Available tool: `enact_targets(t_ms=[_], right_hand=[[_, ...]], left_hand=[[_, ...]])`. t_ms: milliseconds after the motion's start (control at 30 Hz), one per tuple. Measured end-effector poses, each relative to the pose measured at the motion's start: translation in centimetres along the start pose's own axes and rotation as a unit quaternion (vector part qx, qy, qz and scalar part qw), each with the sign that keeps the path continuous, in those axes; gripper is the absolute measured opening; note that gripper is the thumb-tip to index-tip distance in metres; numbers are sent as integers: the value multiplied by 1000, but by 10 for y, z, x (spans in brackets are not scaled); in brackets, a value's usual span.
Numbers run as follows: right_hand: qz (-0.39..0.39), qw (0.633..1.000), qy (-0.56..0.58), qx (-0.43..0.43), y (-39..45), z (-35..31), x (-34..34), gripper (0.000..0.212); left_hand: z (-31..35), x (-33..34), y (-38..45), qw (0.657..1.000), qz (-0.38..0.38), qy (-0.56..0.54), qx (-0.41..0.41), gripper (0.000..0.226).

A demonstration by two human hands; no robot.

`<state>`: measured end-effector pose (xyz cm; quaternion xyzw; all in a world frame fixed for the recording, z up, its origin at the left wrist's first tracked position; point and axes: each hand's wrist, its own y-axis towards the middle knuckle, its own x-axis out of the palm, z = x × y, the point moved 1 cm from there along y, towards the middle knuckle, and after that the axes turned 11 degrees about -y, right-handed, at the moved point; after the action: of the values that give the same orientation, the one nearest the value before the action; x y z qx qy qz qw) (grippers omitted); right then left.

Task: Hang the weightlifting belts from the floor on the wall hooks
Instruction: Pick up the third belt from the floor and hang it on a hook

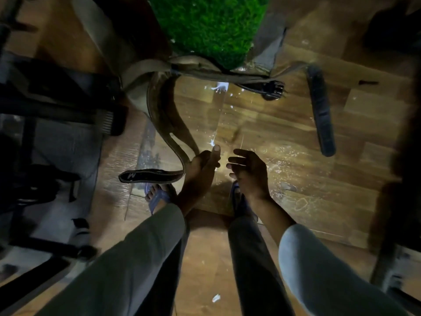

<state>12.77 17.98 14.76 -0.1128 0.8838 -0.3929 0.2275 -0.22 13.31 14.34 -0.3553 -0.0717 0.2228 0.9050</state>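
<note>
A long brown leather belt (167, 117) curls across the wooden floor, its dark end marked "M" lying low on the left. My left hand (201, 166) is closed around this belt near that end. My right hand (249, 171) hovers just to the right, fingers spread, holding nothing. A second belt (227, 73) lies across the floor at the foot of the green panel, its metal buckle to the right. A dark belt (321, 112) lies on the floor at the right.
A green artificial-grass panel (209, 28) rises at the top centre. Dark gym equipment (57, 106) fills the left side. My feet in blue sandals (159, 197) stand on the wooden floor (284, 137). A dark shape borders the right edge.
</note>
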Motion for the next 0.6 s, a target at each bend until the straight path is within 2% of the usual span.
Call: enact_targets(t_ms=[67,200,300,400,600], right_hand=[[-6,1000,-6,-7,16,12,-7,40],[-22,999,-11,-31,36,32,-12,39],[-44,999,6,-25,44,51,-6,31],[-69,997,21,-9,39,60,14,26],[-95,992,-81,-35,20,56,81,31]], left_hand=[[-5,17,11,1000,16,1,14,59],[-13,41,27,996,64,-53,33,47],[-22,39,34,991,103,-72,35,45],[-30,14,32,991,120,-37,38,49],[-65,-68,28,988,152,13,19,45]])
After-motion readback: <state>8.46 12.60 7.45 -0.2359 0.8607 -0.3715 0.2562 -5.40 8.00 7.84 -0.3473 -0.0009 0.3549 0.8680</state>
